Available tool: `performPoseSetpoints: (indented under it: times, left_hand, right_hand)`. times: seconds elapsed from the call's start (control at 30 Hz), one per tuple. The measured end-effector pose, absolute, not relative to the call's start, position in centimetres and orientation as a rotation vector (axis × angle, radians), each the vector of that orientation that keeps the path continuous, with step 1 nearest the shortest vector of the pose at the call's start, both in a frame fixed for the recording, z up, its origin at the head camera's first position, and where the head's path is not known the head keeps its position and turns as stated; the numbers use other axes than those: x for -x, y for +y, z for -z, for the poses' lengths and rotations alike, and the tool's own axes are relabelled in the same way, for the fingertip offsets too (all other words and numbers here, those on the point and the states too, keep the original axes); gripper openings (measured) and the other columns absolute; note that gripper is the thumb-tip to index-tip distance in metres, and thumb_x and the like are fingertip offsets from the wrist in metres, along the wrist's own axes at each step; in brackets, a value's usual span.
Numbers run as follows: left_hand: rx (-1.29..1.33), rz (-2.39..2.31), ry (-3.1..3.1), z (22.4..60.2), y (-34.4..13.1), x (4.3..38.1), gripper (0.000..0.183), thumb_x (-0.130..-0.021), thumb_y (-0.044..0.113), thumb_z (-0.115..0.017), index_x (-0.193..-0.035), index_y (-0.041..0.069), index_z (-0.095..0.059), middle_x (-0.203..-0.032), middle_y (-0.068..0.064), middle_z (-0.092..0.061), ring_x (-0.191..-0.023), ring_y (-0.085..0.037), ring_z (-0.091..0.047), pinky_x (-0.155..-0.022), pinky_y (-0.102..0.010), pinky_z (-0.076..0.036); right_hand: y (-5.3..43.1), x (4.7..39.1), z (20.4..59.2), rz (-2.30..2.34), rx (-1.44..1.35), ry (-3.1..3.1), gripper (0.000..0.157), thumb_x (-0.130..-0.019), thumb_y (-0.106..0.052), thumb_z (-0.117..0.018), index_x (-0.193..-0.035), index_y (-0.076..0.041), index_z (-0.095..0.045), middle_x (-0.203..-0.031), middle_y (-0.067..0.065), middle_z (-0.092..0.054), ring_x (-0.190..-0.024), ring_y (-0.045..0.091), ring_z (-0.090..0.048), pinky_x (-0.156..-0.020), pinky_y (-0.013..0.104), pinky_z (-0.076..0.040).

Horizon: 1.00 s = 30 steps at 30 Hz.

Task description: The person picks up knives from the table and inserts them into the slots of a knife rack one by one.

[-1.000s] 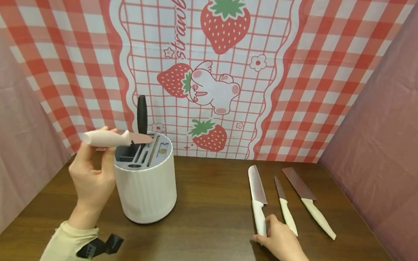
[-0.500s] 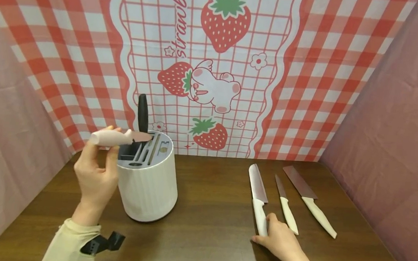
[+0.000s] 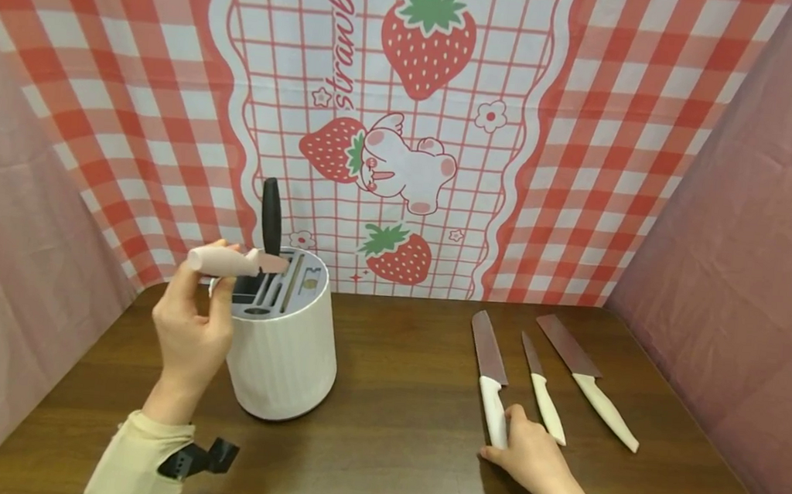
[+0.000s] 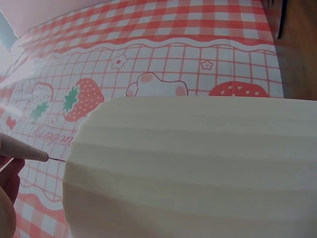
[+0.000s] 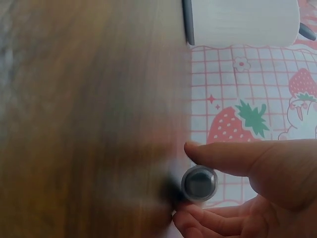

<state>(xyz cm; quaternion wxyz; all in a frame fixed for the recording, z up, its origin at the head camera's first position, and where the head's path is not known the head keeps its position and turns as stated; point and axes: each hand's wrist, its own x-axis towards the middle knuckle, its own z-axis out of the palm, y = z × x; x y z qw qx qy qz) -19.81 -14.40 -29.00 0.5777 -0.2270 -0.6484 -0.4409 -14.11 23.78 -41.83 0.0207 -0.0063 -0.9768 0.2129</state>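
My left hand [image 3: 191, 332] grips the pale handle of a small paring knife [image 3: 223, 261] above the left side of a white ribbed knife block [image 3: 281, 370]. The blade points right, over the slotted grey top. In the left wrist view the handle [image 4: 25, 150] lies level with the block's top end. On the right of the table, my right hand [image 3: 529, 451] holds the white handle of a broad kitchen knife [image 3: 492, 410] between thumb and fingers. Its blade lies pointing away from me. The handle's round butt end [image 5: 199, 183] faces the right wrist camera.
A small knife [image 3: 545, 406] and a cleaver [image 3: 600, 406], both cream-handled, lie right of the right hand. A black handle [image 3: 270, 214] stands up from the block's back. The wooden table [image 3: 398, 402] meets a strawberry-print cloth [image 3: 409, 163] behind.
My left hand has moved a little to the right with the paring knife, bringing its handle nearer the block's top. The right hand and the knife under it have stayed nearly in place.
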Motion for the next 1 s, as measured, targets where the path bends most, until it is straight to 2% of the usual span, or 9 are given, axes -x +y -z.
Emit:
performPoseSetpoints:
  times: [0.37,0.63,1.0]
  left_hand:
    - [0.521,1.023,-1.542,29.1,-14.0,20.1,0.032,-0.072,-0.019,-0.061,-0.103,-0.011,-0.06,-0.099,-0.023,-0.064,-0.094,-0.002,-0.056,-0.083,-0.015,-0.043]
    - [0.508,1.004,-1.586,29.3,-14.0,20.3,0.033,-0.073,-0.019,-0.061,-0.105,-0.011,-0.06,-0.099,-0.022,-0.065,-0.095,0.002,-0.054,-0.082,-0.013,-0.042]
    - [0.517,1.001,-1.605,29.2,-14.1,20.5,0.033,-0.074,-0.017,-0.061,-0.106,-0.01,-0.06,-0.101,-0.021,-0.065,-0.095,0.0,-0.055,-0.082,-0.012,-0.042]
  right_hand:
    - [24.3,14.2,42.3,-0.661,0.05,-2.974,0.06,-0.06,-0.019,-0.08,-0.102,0.009,-0.047,-0.072,0.019,-0.062,-0.062,0.026,-0.06,-0.052,0.038,-0.047]
    - [24.5,14.0,41.2,-0.637,0.08,-2.987,0.056,-0.062,-0.017,-0.076,-0.101,0.014,-0.051,-0.076,0.022,-0.063,-0.066,0.027,-0.061,-0.055,0.04,-0.049]
    - [24.8,14.0,39.6,-0.595,0.089,-2.97,0.042,-0.066,-0.016,-0.07,-0.097,0.012,-0.059,-0.077,0.018,-0.064,-0.064,0.026,-0.059,-0.055,0.041,-0.047]
